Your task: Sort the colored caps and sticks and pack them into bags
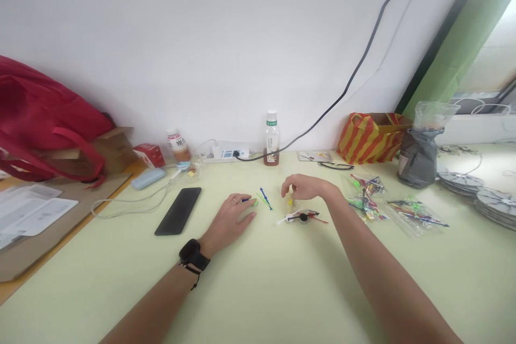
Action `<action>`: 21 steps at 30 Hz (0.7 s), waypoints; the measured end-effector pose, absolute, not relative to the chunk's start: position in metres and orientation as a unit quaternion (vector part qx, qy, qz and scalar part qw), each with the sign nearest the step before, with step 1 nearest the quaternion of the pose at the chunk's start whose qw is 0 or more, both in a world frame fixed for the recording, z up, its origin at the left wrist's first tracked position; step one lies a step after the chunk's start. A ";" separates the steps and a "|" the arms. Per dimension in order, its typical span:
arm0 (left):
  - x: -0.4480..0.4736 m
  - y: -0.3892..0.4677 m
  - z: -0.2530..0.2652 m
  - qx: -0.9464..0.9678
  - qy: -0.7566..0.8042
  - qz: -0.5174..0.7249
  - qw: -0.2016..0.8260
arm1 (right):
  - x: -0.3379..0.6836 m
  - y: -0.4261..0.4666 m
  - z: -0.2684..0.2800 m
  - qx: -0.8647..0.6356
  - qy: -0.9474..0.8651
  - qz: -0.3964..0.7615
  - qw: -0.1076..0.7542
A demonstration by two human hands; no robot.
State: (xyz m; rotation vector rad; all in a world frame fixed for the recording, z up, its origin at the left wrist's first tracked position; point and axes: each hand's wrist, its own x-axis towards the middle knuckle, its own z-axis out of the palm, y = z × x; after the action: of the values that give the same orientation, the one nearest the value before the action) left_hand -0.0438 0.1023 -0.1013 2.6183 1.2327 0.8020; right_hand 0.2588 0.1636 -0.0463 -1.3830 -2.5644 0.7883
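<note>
My left hand point(231, 221) lies palm down on the table with its fingers stretched out, a ring on one finger and a dark watch point(190, 250) at the wrist. Its fingertips touch a small green piece point(255, 203), partly covered. Just to the right lie a blue arrow-shaped piece like a clock hand point(266, 197) and a thin green one. My right hand point(306, 187) is bent downward, fingers curled together over a small yellow plastic piece point(291, 201). Below it, white, black and red pointed pieces lie around a round black part point(303, 217).
Bags of coloured pieces point(417, 216) lie at right, before a striped bag point(365, 137) and grey reels point(500, 204). A bottle point(271, 140) and power strip point(229, 151) stand by the wall. A black phone point(178, 211) and white cable point(133, 209) are at left.
</note>
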 end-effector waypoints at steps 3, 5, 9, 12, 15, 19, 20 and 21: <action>-0.044 0.101 -0.101 0.873 0.410 0.257 0.060 | 0.262 0.162 -0.046 -0.462 -0.844 0.271 0.031; -0.044 0.100 -0.100 0.873 0.411 0.258 0.055 | 0.259 0.162 -0.047 -0.471 -0.838 0.273 0.022; -0.042 0.100 -0.097 0.858 0.417 0.293 0.061 | 0.257 0.162 -0.049 -0.494 -0.825 0.272 0.027; -0.040 0.099 -0.093 0.838 0.420 0.343 0.061 | 0.258 0.162 -0.048 -0.507 -0.817 0.268 0.059; -0.037 0.097 -0.088 0.819 0.414 0.395 0.050 | 0.252 0.162 -0.043 -0.521 -0.806 0.256 0.116; -0.033 0.092 -0.082 0.808 0.402 0.427 0.058 | 0.216 0.154 -0.039 -0.491 -0.767 0.307 0.277; -0.033 0.091 -0.081 0.809 0.398 0.427 0.067 | 0.203 0.149 -0.040 -0.464 -0.754 0.350 0.306; -0.032 0.090 -0.081 0.811 0.394 0.426 0.078 | 0.191 0.144 -0.040 -0.445 -0.741 0.391 0.316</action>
State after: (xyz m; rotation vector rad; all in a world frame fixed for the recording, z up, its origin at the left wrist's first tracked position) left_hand -0.0322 0.0902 -0.0807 2.4274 1.1799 1.2739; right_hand 0.1909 0.1445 -0.0402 -1.1732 -1.9509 1.0311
